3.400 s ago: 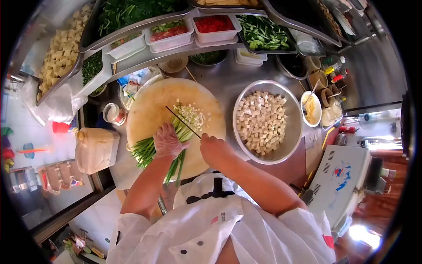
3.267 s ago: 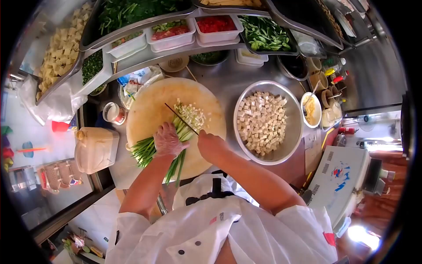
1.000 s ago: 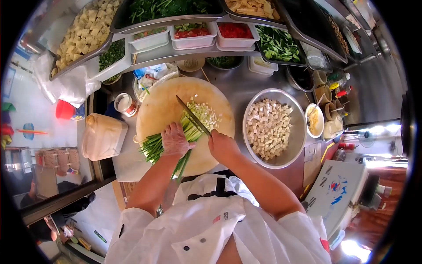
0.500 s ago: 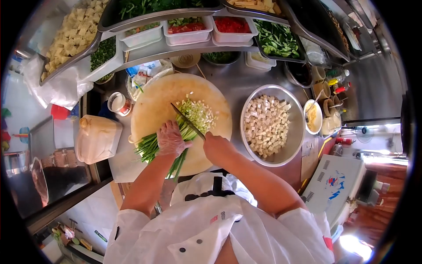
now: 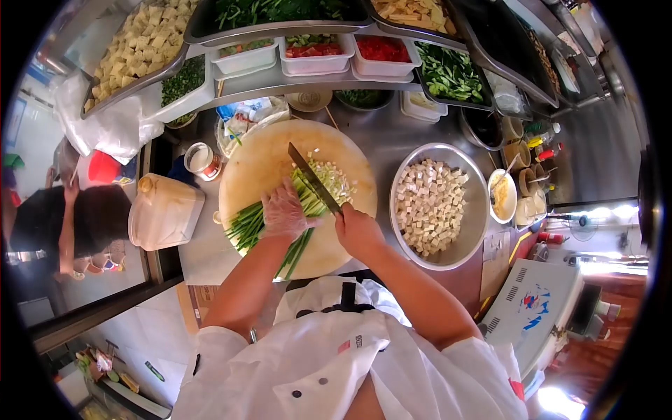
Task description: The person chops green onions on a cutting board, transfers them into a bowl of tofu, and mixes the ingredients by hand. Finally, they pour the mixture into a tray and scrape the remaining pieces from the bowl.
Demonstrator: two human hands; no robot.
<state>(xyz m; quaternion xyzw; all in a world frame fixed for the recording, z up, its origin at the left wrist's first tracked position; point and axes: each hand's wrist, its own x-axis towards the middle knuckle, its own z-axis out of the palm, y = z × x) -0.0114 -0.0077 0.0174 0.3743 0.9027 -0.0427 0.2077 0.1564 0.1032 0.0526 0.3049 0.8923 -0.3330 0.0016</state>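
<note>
A long bundle of scallions (image 5: 248,225) lies across the round wooden cutting board (image 5: 255,154). My left hand (image 5: 283,213), in a clear plastic glove, presses on the bundle and holds it, fingers towards the blade. In my right hand (image 5: 358,231) is the handle of a kitchen knife (image 5: 313,180). Its blade slants across the cut end of the bundle, tip pointing up and left. Chopped scallion pieces (image 5: 339,180) are heaped right of the blade, partly hidden by it. Whether the edge touches the board cannot be seen.
Right of the board stands a steel bowl (image 5: 483,234) of white cubes, beside a small white bowl (image 5: 513,203). A plastic container (image 5: 164,213) and a jar (image 5: 201,161) stand left. Ingredient trays (image 5: 315,64) line the back shelf. A person in dark clothing (image 5: 105,217) shows at far left.
The knife has turned so more of its flat shows, its tip further up the board. My left hand still holds the scallions. A dark-clothed person has come into view at left.
</note>
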